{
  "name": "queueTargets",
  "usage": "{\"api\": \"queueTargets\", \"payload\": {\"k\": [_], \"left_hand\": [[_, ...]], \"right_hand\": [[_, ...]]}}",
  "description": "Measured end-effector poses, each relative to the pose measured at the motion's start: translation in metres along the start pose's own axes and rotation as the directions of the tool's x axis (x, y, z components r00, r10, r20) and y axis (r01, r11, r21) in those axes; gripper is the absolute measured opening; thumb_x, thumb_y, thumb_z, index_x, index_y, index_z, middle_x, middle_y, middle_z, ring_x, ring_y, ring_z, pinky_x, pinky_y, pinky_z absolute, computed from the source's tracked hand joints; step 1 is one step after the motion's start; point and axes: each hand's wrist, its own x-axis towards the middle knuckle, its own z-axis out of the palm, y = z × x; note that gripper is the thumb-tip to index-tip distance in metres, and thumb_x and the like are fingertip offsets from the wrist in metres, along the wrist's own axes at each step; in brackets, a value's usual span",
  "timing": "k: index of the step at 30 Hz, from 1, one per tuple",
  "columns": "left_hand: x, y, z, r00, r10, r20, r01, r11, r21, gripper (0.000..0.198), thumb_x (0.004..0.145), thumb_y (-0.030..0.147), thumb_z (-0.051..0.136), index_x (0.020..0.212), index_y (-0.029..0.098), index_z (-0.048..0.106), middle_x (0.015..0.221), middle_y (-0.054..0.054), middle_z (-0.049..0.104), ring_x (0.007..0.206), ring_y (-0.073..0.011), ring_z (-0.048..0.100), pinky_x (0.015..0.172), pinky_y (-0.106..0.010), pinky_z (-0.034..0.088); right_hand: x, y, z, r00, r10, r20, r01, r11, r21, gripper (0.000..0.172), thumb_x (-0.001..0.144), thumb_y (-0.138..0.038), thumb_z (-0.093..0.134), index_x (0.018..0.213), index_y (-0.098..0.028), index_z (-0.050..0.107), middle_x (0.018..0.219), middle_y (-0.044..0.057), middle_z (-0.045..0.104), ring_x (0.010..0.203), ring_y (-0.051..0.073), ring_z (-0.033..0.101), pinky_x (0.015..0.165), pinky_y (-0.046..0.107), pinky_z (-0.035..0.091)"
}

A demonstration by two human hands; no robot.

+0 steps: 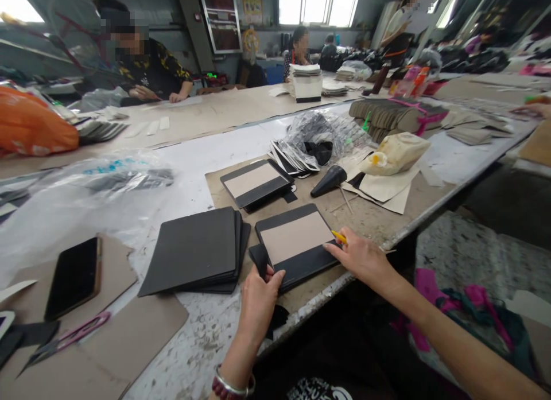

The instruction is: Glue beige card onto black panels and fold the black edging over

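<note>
A black panel with a beige band (297, 236) lies in front of me at the table's near edge. My left hand (260, 291) pinches its near-left corner, thumb on top, by a small black flap (259, 259) that stands up there. In my right hand (360, 254) is a thin yellow-tipped tool (339, 237), perhaps a pen or stick, and the thumb rests on the panel's right end. To the left is a stack of plain black sheets (193, 248). Behind the panel sits a pile of similar banded panels (256, 183).
A black cone (329, 181) and a cream container with a yellow spout (400, 153) stand behind. At left lie a phone (73, 276), pink-handled scissors (73, 336) and clear plastic (112, 187). A person (150, 73) works across the table.
</note>
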Motion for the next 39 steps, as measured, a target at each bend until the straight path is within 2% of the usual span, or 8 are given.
{"api": "queueTargets", "payload": {"k": [6, 12, 19, 23, 26, 28, 34, 39], "left_hand": [[-0.001, 0.000, -0.001, 1.000, 0.010, 0.006, -0.010, 1.000, 0.001, 0.019, 0.070, 0.031, 0.064, 0.071, 0.021, 0.049, 0.057, 0.004, 0.054, 0.055, -0.0175, 0.057, 0.057, -0.027, 0.040], [-0.003, 0.003, -0.002, 1.000, 0.004, -0.021, -0.004, 1.000, -0.017, 0.025, 0.071, 0.031, 0.065, 0.087, 0.020, 0.049, 0.058, 0.005, 0.053, 0.056, -0.0180, 0.058, 0.056, -0.027, 0.041], [-0.006, 0.008, -0.004, 1.000, 0.003, 0.022, -0.003, 1.000, -0.008, 0.031, 0.074, 0.028, 0.062, 0.100, 0.013, 0.052, 0.070, -0.003, 0.059, 0.066, -0.0209, 0.060, 0.063, -0.030, 0.044], [-0.005, 0.005, -0.003, 1.000, 0.007, 0.011, -0.006, 0.998, -0.061, 0.035, 0.073, 0.026, 0.062, 0.103, 0.011, 0.052, 0.077, -0.008, 0.062, 0.071, -0.0227, 0.060, 0.067, -0.032, 0.045], [-0.003, 0.002, -0.002, 1.000, 0.023, 0.016, -0.021, 0.992, -0.122, 0.034, 0.071, 0.024, 0.062, 0.102, 0.012, 0.054, 0.078, -0.008, 0.064, 0.069, -0.0221, 0.060, 0.069, -0.033, 0.047], [-0.002, -0.001, -0.003, 1.000, 0.028, 0.004, -0.026, 0.986, -0.163, 0.030, 0.069, 0.023, 0.063, 0.097, 0.013, 0.056, 0.080, -0.009, 0.065, 0.071, -0.0223, 0.061, 0.069, -0.033, 0.047], [-0.002, -0.012, -0.006, 0.998, -0.033, 0.054, 0.053, 0.905, -0.422, 0.044, 0.074, 0.039, 0.059, 0.108, 0.011, 0.054, 0.056, 0.000, 0.057, 0.044, -0.0145, 0.050, 0.042, -0.025, 0.040], [-0.001, -0.023, 0.002, 0.996, -0.076, 0.056, 0.095, 0.828, -0.552, 0.060, 0.071, 0.054, 0.060, 0.109, 0.007, 0.053, 0.043, 0.007, 0.045, 0.037, -0.0115, 0.045, 0.035, -0.021, 0.034]], "right_hand": [[0.000, 0.021, 0.005, 0.999, 0.023, -0.039, -0.029, 0.989, -0.148, 0.021, 0.090, -0.033, 0.039, 0.084, -0.019, 0.052, 0.079, 0.010, 0.064, 0.074, 0.023, 0.061, 0.061, 0.029, 0.037], [-0.011, 0.027, 0.006, 0.988, -0.151, -0.044, 0.151, 0.989, 0.003, 0.025, 0.090, -0.029, 0.035, 0.080, -0.019, 0.056, 0.082, 0.008, 0.060, 0.080, 0.020, 0.058, 0.074, 0.029, 0.042], [-0.015, 0.017, 0.001, 0.988, -0.096, -0.119, 0.119, 0.970, 0.210, 0.025, 0.085, -0.035, 0.038, 0.077, -0.019, 0.055, 0.079, 0.008, 0.057, 0.078, 0.021, 0.056, 0.076, 0.034, 0.043], [-0.008, 0.009, -0.010, 0.993, 0.105, 0.050, -0.114, 0.806, 0.580, 0.031, 0.077, -0.052, 0.048, 0.072, -0.021, 0.047, 0.061, 0.000, 0.052, 0.053, 0.014, 0.048, 0.052, 0.028, 0.040], [-0.005, 0.003, -0.014, 0.918, 0.173, 0.358, -0.387, 0.591, 0.708, 0.040, 0.069, -0.059, 0.055, 0.067, -0.022, 0.040, 0.045, -0.007, 0.041, 0.036, 0.006, 0.029, 0.038, 0.021, 0.022], [-0.005, 0.002, -0.016, 0.889, 0.159, 0.430, -0.450, 0.484, 0.750, 0.043, 0.064, -0.057, 0.061, 0.067, -0.022, 0.038, 0.042, -0.008, 0.038, 0.035, 0.004, 0.025, 0.037, 0.019, 0.017], [0.002, 0.010, -0.045, 0.893, 0.160, 0.421, -0.450, 0.316, 0.835, 0.049, 0.054, -0.052, 0.074, 0.071, -0.021, 0.040, 0.043, -0.011, 0.030, 0.036, 0.003, 0.021, 0.037, 0.018, 0.013], [0.037, 0.001, -0.082, 0.939, 0.181, 0.292, -0.341, 0.379, 0.860, 0.047, 0.053, -0.056, 0.072, 0.064, -0.023, 0.041, 0.042, -0.007, 0.031, 0.037, 0.005, 0.021, 0.037, 0.020, 0.013]]}}
